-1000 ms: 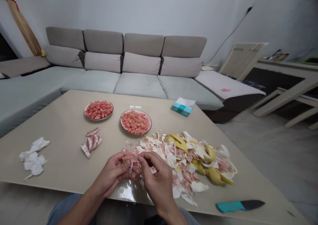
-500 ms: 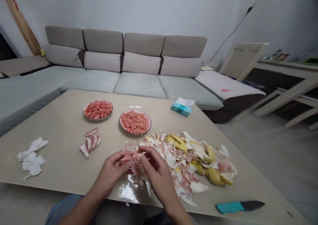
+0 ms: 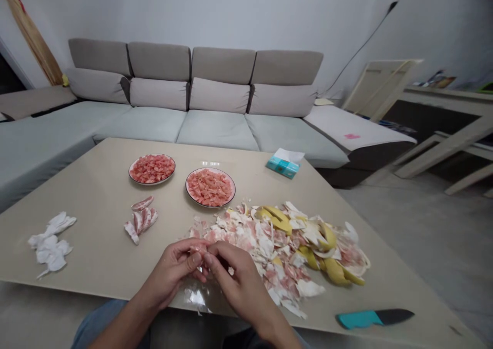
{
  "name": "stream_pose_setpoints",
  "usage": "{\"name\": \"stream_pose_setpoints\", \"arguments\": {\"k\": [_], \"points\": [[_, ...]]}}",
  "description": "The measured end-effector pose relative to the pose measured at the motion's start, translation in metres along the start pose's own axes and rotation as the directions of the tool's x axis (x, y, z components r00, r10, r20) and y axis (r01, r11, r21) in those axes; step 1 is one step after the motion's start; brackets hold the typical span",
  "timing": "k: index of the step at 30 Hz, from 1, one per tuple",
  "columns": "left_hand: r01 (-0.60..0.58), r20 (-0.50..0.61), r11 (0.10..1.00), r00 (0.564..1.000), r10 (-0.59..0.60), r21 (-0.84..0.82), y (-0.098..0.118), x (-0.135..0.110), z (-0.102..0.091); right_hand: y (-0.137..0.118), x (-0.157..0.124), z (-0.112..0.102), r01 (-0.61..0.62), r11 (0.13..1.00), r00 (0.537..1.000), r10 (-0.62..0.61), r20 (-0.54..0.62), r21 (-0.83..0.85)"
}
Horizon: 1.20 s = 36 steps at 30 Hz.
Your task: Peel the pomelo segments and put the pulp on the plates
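Note:
Near the front edge of the beige table (image 3: 96,195), my left hand (image 3: 175,272) and my right hand (image 3: 239,282) meet over a small pink pomelo piece (image 3: 200,249). Both hands pinch it with curled fingers, thumbs pressed at its top. Just right of the hands spreads a heap of yellow rind and white-pink peel scraps (image 3: 292,246). Two plates of peeled pink flesh, one (image 3: 152,169) on the left and one (image 3: 210,187) on the right, stand farther back. A few unpeeled segments (image 3: 140,219) lie to the left of my hands.
Crumpled white tissues (image 3: 50,241) lie at the table's left. A knife with a teal handle (image 3: 375,317) rests at the front right edge. A teal tissue pack (image 3: 284,164) sits at the far side. A grey sofa (image 3: 192,102) wraps behind the table.
My right hand dropped a strip of peel by the heap and came back to the piece held in my left hand. The camera shifted slightly.

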State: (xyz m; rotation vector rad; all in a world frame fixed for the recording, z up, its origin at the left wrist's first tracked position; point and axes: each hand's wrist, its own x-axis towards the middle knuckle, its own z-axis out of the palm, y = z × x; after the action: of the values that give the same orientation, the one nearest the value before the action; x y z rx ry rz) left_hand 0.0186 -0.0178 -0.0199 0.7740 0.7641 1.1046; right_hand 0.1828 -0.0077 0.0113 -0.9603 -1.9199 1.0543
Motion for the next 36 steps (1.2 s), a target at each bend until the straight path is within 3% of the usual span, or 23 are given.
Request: {"name": "stream_pose_setpoints", "arguments": {"k": [4,9,13,17,20,23,25,28,30,33,36], "points": [[0.073,0.010,0.994,0.997,-0.072,-0.087,0.002,-0.002,0.001,-0.002,0.002,0.002,-0.095,0.977,0.995,0.096,0.001,0.190],[0.079,0.038,0.992,0.996,-0.075,-0.098,0.002,-0.002,-0.001,0.000,0.004,0.008,-0.203,0.849,0.978,0.201,0.057,0.488],[0.064,0.050,0.994,0.997,-0.060,-0.087,0.005,-0.002,-0.001,0.003,0.004,0.010,-0.199,0.748,0.978,0.193,0.079,0.633],[0.039,-0.051,0.991,0.998,-0.046,-0.128,0.011,-0.001,-0.006,0.007,0.002,0.001,-0.152,0.632,0.975,0.220,0.012,0.760],[0.030,-0.075,0.984,0.996,-0.044,-0.178,0.013,0.000,-0.010,0.009,0.002,-0.010,-0.179,0.759,0.958,0.280,-0.066,0.626],[0.058,-0.005,0.965,0.998,-0.061,-0.255,0.013,0.002,-0.012,0.011,0.004,-0.014,-0.206,0.928,0.958,0.256,-0.129,0.312],[0.084,0.034,0.953,0.996,-0.078,-0.291,0.012,0.003,-0.012,0.013,0.005,-0.013,-0.178,0.980,0.967,0.192,-0.167,0.091],[0.085,0.044,0.956,0.996,-0.076,-0.282,0.013,0.003,-0.011,0.019,0.006,-0.010,-0.148,0.978,0.979,0.124,-0.159,-0.146],[0.058,0.023,0.976,0.998,-0.054,-0.212,0.013,0.002,-0.009,0.023,0.005,-0.008,-0.196,0.943,0.976,0.160,-0.150,-0.269],[-0.010,-0.049,0.999,0.999,0.008,-0.043,0.013,0.000,-0.006,0.024,0.005,-0.008,-0.351,0.836,0.933,0.275,-0.233,-0.422],[-0.075,-0.137,0.993,0.987,0.087,0.094,0.010,0.001,-0.004,0.023,0.005,-0.008,-0.417,0.768,0.900,0.277,-0.336,-0.486]]}}
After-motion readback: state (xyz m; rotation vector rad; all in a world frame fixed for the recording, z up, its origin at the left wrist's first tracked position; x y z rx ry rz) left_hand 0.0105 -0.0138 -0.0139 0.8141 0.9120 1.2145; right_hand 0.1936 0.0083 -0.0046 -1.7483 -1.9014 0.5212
